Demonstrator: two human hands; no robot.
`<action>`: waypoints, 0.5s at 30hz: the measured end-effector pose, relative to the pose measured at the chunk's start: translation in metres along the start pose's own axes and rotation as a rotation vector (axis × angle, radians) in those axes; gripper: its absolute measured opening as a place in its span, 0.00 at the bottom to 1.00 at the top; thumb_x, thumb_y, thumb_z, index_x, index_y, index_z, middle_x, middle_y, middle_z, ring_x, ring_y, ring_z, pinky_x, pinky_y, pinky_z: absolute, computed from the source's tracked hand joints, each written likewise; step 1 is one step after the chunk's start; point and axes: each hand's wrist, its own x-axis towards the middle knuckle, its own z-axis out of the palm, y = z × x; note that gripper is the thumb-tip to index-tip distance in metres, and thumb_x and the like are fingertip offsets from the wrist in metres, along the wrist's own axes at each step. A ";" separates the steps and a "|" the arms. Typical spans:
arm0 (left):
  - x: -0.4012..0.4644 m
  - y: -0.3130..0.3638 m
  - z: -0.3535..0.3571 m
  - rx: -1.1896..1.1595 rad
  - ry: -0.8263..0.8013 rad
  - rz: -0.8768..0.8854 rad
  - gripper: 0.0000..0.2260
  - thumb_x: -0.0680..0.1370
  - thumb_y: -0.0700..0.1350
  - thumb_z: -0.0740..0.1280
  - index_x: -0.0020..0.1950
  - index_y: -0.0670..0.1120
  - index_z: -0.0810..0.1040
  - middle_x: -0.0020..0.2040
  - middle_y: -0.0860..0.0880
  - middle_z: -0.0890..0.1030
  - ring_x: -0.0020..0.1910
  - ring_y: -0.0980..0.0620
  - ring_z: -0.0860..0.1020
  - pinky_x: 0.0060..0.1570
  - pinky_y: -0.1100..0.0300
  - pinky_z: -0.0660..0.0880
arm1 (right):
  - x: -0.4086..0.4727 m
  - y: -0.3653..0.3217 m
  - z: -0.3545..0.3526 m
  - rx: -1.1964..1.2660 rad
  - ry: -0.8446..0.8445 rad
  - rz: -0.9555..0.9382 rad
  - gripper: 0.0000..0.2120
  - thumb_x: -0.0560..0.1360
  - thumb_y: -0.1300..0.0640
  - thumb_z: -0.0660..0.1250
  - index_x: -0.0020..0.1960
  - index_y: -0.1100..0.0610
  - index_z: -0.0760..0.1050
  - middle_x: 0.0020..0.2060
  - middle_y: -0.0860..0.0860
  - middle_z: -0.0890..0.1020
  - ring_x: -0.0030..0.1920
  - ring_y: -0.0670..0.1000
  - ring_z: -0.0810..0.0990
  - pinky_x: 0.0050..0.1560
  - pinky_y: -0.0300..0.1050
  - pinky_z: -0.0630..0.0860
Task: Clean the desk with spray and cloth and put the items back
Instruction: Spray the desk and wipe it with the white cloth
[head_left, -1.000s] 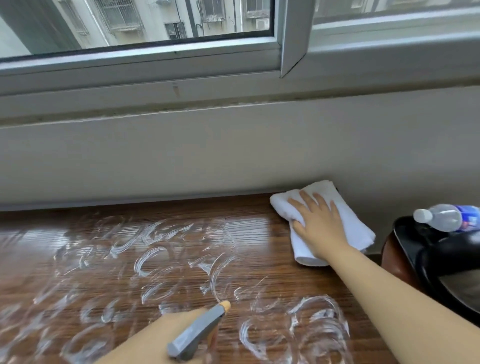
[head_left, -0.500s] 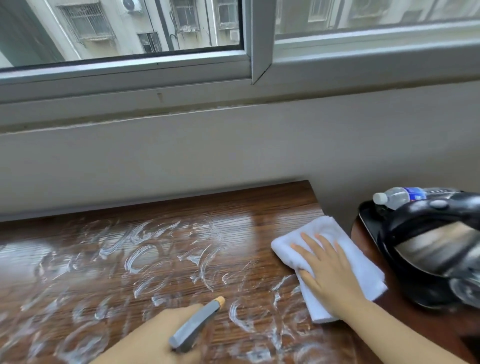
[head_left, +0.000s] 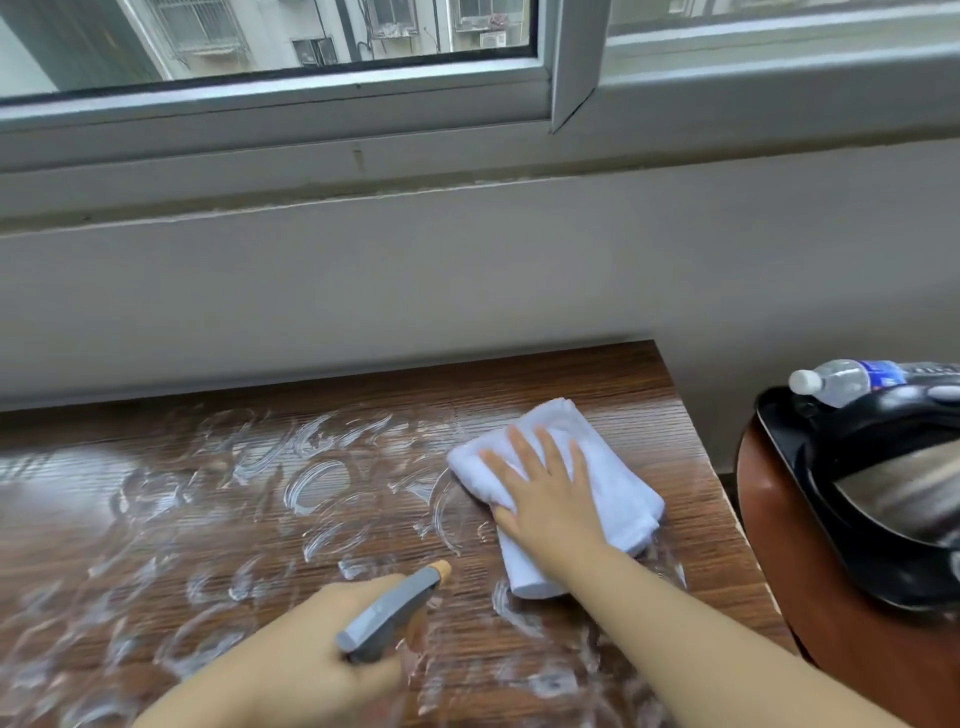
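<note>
A dark wooden desk runs under the window, its top streaked with white wet smears. A folded white cloth lies near the desk's right edge. My right hand presses flat on it with straight, spread fingers. At the bottom centre my left hand grips a spray bottle; only its grey head with an orange nozzle shows, pointing up and right toward the cloth. The bottle's body is hidden under my hand.
To the right of the desk stands a brown chair carrying a black kettle and a clear water bottle with a white cap. A grey wall and a window sill close off the desk's far side.
My right hand slid the cloth from the far right corner toward me along the right edge, and now back a little up and left. My left hand and the spray bottle stayed put.
</note>
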 end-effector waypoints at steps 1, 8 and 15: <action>0.004 -0.006 0.003 -0.005 0.003 0.041 0.23 0.77 0.52 0.67 0.68 0.71 0.67 0.29 0.60 0.71 0.29 0.59 0.66 0.36 0.68 0.62 | 0.009 0.008 -0.004 -0.026 0.034 0.026 0.27 0.72 0.42 0.53 0.71 0.43 0.68 0.74 0.51 0.66 0.74 0.58 0.57 0.69 0.63 0.51; 0.004 -0.006 0.004 0.007 -0.088 0.029 0.17 0.80 0.49 0.66 0.67 0.63 0.70 0.29 0.57 0.67 0.30 0.57 0.62 0.37 0.64 0.59 | -0.009 0.087 -0.018 -0.046 0.081 0.275 0.26 0.80 0.42 0.50 0.77 0.40 0.49 0.78 0.45 0.45 0.77 0.55 0.44 0.73 0.59 0.43; -0.003 0.009 0.018 0.026 -0.082 0.029 0.19 0.76 0.51 0.65 0.66 0.47 0.72 0.31 0.56 0.70 0.31 0.59 0.63 0.36 0.64 0.62 | -0.089 0.105 0.005 -0.073 0.109 0.153 0.25 0.71 0.44 0.52 0.67 0.46 0.67 0.68 0.52 0.73 0.67 0.57 0.65 0.62 0.62 0.63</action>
